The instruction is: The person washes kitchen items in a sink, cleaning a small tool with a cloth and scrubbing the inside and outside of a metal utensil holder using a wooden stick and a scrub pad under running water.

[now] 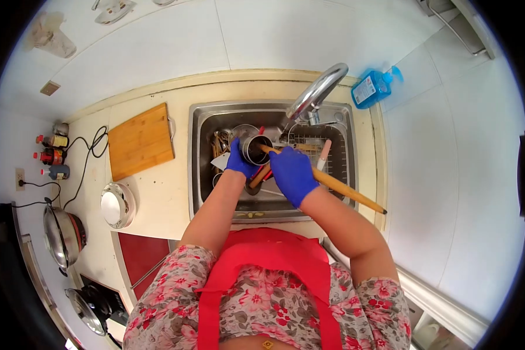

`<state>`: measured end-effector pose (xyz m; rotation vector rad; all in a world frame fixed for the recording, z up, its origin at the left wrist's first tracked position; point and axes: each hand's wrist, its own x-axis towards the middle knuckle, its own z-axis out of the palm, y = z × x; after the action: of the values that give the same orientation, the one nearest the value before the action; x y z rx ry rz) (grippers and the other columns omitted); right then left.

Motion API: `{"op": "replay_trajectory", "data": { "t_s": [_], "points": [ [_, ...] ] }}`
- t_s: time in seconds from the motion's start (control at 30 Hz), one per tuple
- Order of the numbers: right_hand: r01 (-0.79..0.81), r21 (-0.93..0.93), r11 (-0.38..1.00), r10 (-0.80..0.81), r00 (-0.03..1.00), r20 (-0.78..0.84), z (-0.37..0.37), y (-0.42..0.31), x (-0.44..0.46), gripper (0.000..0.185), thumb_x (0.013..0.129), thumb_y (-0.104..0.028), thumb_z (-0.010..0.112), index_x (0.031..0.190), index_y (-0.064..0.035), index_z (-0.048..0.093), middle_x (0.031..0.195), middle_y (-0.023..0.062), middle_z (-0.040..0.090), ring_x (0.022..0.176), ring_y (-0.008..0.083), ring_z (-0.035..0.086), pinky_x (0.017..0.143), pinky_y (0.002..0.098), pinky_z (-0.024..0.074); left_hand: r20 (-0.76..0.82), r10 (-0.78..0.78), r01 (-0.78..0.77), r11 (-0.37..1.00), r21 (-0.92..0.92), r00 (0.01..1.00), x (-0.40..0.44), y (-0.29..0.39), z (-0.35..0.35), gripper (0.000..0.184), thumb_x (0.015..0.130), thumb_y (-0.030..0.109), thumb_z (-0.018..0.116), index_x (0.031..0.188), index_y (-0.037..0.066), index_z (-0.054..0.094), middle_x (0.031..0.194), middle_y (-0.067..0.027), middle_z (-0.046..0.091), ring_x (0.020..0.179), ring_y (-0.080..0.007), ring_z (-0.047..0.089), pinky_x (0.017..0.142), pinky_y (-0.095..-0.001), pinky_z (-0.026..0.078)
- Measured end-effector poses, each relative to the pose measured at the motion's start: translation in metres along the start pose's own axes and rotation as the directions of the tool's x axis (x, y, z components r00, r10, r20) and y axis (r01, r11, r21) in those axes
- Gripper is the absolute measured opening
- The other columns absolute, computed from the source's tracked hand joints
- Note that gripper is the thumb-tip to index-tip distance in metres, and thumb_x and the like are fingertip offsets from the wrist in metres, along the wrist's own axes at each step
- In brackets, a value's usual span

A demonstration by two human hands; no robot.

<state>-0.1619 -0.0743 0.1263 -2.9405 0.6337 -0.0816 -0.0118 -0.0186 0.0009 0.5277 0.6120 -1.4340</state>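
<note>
Over the sink (199, 186), my blue-gloved left hand (239, 161) is closed around the side of a metal cup (249, 153), its open mouth tilted up towards me. My right hand (291, 173), also gloved in blue, grips a long wooden handle (351, 192) with a dark tip sticking out to the lower right. The handle's other end goes into the mouth of the cup, so what is on that end is hidden. Beneath my hands lie cutlery (220, 142), a wire rack (312, 139) and a utensil with a pink and white handle (324, 155).
A chrome tap (321, 90) arches over the sink's back right. Behind it stands a blue pump bottle (372, 90). Left of the sink are a wooden cutting board (140, 142), stacked bowls (116, 206), a black cord (90, 153), sauce bottles (53, 156) and a lidded pot (64, 238).
</note>
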Motion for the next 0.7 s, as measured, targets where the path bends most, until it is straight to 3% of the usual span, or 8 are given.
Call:
{"op": "replay_trajectory", "data": {
  "t_s": [0.13,0.23,0.33,0.47,0.53,0.57,0.67,0.7],
  "points": [
    [-0.076,-0.021,0.997,0.077,0.996,0.053,0.007,-0.013,0.006,0.019,0.083,-0.012,0.049,0.098,-0.0056,0.058,0.07,0.0141,0.058,0.061,0.0289,0.058,0.056,0.038,0.0446,-0.031,0.114,-0.113,0.993,0.029,0.993,-0.014,-0.004,0.02,0.072,0.082,0.063,0.024,0.129,0.011,0.041,0.131,-0.0123,0.044,0.117,-0.0324,0.043,0.101,-0.0469,0.032],
    [0.046,0.197,0.979,-0.056,0.998,0.041,0.0,-0.004,0.0,0.02,0.083,-0.012,0.048,0.1,-0.0073,0.058,0.072,0.0144,0.059,0.064,0.0277,0.059,0.057,0.0383,0.045,-0.017,0.111,-0.109,0.992,0.069,0.994,-0.012,0.013,0.015,0.068,0.082,0.061,0.026,0.126,0.013,0.045,0.127,-0.0118,0.047,0.114,-0.0317,0.045,0.1,-0.0457,0.033],
    [0.063,0.122,0.991,-0.064,0.998,0.005,-0.031,-0.006,-0.002,0.021,0.079,-0.018,0.055,0.094,-0.0045,0.058,0.07,0.0115,0.057,0.064,0.0247,0.06,0.052,0.0352,0.0462,0.057,0.185,-0.191,0.975,0.115,0.981,-0.001,0.022,-0.007,0.058,0.083,0.056,0.029,0.116,0.015,0.053,0.117,-0.0088,0.055,0.108,-0.0286,0.051,0.096,-0.0437,0.039],
    [-0.037,-0.033,0.999,0.037,0.999,0.013,-0.067,-0.01,-0.008,0.022,0.08,-0.009,0.052,0.102,-0.0072,0.059,0.07,0.0122,0.055,0.064,0.0275,0.057,0.061,0.0399,0.0436,0.036,0.208,-0.21,0.976,0.058,0.977,0.003,0.023,-0.007,0.053,0.085,0.052,0.029,0.113,0.015,0.055,0.115,-0.0078,0.057,0.107,-0.0278,0.051,0.095,-0.0424,0.039],
    [-0.051,-0.018,0.999,0.05,0.999,-0.02,-0.067,-0.015,-0.007,0.021,0.082,-0.011,0.051,0.101,-0.0086,0.059,0.07,0.0116,0.055,0.064,0.0271,0.057,0.061,0.0419,0.0438,0.226,0.231,-0.271,0.949,0.164,0.946,0.017,0.028,-0.025,0.054,0.084,0.052,0.03,0.114,0.015,0.055,0.116,-0.008,0.056,0.107,-0.0276,0.052,0.096,-0.0425,0.039],
    [-0.047,-0.021,0.999,0.047,0.999,-0.019,-0.065,-0.016,-0.007,0.021,0.082,-0.011,0.051,0.101,-0.0086,0.059,0.07,0.0116,0.055,0.064,0.0271,0.057,0.061,0.0419,0.0438,0.119,0.198,-0.218,0.958,0.186,0.973,0.014,0.027,-0.023,0.055,0.083,0.053,0.031,0.116,0.015,0.053,0.118,-0.0083,0.055,0.108,-0.0283,0.051,0.096,-0.0443,0.038],
    [0.083,0.034,0.996,-0.084,0.996,0.017,-0.044,-0.018,-0.001,0.02,0.084,-0.013,0.049,0.1,-0.0089,0.059,0.068,0.011,0.055,0.062,0.026,0.057,0.056,0.0415,0.0438,0.19,0.168,-0.211,0.948,0.239,0.967,0.008,0.027,-0.021,0.056,0.082,0.054,0.033,0.117,0.014,0.052,0.12,-0.0086,0.053,0.109,-0.0291,0.049,0.096,-0.0461,0.037],
    [0.059,0.017,0.998,-0.06,0.997,0.045,-0.035,-0.02,0.002,0.02,0.084,-0.014,0.048,0.1,-0.0087,0.059,0.067,0.0107,0.054,0.061,0.0255,0.056,0.056,0.0415,0.0431,0.138,0.123,-0.14,0.983,0.118,0.983,-0.016,0.015,0.002,0.057,0.081,0.056,0.035,0.118,0.014,0.051,0.121,-0.009,0.052,0.11,-0.0295,0.048,0.096,-0.0468,0.036]
  ]
}}
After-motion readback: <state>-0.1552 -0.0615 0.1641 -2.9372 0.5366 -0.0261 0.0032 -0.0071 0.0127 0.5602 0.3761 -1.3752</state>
